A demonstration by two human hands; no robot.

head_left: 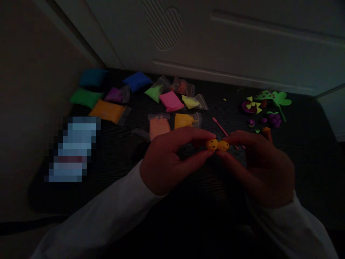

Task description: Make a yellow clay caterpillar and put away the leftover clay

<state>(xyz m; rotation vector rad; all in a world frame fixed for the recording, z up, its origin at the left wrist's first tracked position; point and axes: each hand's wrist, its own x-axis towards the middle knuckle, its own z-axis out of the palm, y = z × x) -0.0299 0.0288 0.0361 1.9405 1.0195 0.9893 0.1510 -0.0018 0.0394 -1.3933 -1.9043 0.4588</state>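
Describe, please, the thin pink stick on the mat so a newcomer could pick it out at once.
On the dark mat below the white door, look to the person's right hand. A thin pink modelling stick lies slanted just beyond it, partly hidden by that hand. It is the only slender tool among the clay packets and clay figures.

A dark surface point(304, 162) carries scattered bags of colored clay point(170, 101), a pink plastic stick point(221, 127), and small clay shapes, including purple grapes point(274, 120).

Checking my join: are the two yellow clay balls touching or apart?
Touching: the balls meet between the fingertips of the left hand and right hand.
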